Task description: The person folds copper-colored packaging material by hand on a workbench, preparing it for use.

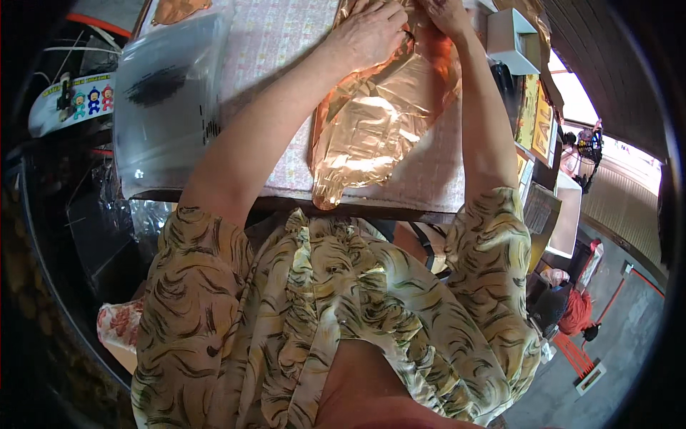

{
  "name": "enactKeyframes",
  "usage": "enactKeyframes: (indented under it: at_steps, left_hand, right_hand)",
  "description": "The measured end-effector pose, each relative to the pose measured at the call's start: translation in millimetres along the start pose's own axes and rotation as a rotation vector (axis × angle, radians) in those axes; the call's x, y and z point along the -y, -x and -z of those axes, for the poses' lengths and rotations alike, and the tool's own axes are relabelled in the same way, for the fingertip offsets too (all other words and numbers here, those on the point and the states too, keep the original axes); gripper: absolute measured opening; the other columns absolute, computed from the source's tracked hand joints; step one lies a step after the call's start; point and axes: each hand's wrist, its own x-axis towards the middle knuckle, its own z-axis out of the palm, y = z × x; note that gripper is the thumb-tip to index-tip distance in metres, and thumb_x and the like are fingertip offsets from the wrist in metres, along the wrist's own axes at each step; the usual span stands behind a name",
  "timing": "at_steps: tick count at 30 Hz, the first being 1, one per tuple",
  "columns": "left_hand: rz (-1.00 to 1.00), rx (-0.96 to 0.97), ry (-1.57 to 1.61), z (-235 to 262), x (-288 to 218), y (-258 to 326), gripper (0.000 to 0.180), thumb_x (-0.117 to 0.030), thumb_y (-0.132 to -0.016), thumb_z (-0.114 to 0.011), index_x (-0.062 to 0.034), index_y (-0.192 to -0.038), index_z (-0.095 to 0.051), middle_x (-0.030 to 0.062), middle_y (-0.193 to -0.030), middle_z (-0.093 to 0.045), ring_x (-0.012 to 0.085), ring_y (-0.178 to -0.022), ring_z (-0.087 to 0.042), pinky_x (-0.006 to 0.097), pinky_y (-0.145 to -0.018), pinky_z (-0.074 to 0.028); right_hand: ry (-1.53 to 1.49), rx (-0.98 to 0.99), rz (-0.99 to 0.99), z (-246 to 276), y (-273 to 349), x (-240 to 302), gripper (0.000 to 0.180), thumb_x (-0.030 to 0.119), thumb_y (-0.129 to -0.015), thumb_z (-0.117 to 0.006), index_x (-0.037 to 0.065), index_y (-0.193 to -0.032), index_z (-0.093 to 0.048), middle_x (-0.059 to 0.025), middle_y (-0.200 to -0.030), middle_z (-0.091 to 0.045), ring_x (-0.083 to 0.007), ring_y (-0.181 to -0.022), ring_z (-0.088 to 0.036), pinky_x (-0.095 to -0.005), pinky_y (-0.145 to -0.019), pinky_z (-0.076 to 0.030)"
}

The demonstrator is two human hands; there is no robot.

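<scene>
A flat, shiny copper-coloured foil balloon (371, 136) lies on the patterned tablecloth, its narrow end pointing toward me and its surface creased. My left hand (371, 37) is closed over its far part, fingers curled on the foil. Close by on the right, my right hand (446, 16) has its fingers bent onto the same foil near the top edge of the picture. That hand is partly cut off, and the fingertips of both are hard to see.
At the left of the table (268, 143) lies a stack of clear plastic bags (168, 107), with another copper foil piece (179, 8) beyond it. White open boxes (511, 43) and yellow packages (536, 114) line the right edge. A red bundle (576, 312) sits on the grey floor.
</scene>
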Motion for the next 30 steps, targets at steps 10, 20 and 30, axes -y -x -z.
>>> enactKeyframes:
  at_steps: [10, 20, 30]
  left_hand:
    - [-0.215, -0.337, -0.182, -4.8, 13.4, 2.9, 0.028, -0.016, -0.094, -0.056, 0.0058, -0.111, -0.061, 0.0230, -0.120, -0.056, 0.0398, -0.118, -0.054, 0.049, -0.108, -0.042]
    - [-0.140, -0.128, -0.116, -4.8, 6.6, -0.3, 0.029, -0.018, -0.095, -0.055, 0.0048, -0.111, -0.062, 0.0212, -0.118, -0.057, 0.0378, -0.120, -0.053, 0.048, -0.108, -0.041]
    - [0.118, -0.013, -0.079, -18.7, 30.7, 7.9, 0.039, -0.029, -0.101, -0.051, -0.0031, -0.129, -0.062, 0.0228, -0.130, -0.064, 0.0392, -0.117, -0.064, 0.048, -0.103, -0.049]
  right_hand:
    - [0.180, 0.091, -0.092, 28.6, 87.4, 64.1, 0.084, 0.068, -0.093, -0.057, 0.017, -0.158, -0.042, -0.0181, -0.164, -0.036, -0.0410, -0.153, -0.027, -0.0568, -0.125, -0.012]
    - [0.145, -0.137, 0.179, 42.7, 103.7, 61.9, 0.061, 0.039, -0.089, -0.075, 0.010, -0.141, -0.061, -0.0196, -0.147, -0.056, -0.0402, -0.135, -0.051, -0.0508, -0.112, -0.040]
    - [-0.433, 0.304, 0.470, 34.2, 17.9, 144.2, 0.035, 0.035, -0.105, -0.057, 0.009, -0.123, -0.071, -0.0175, -0.133, -0.064, -0.0309, -0.118, -0.062, -0.0384, -0.101, -0.048]
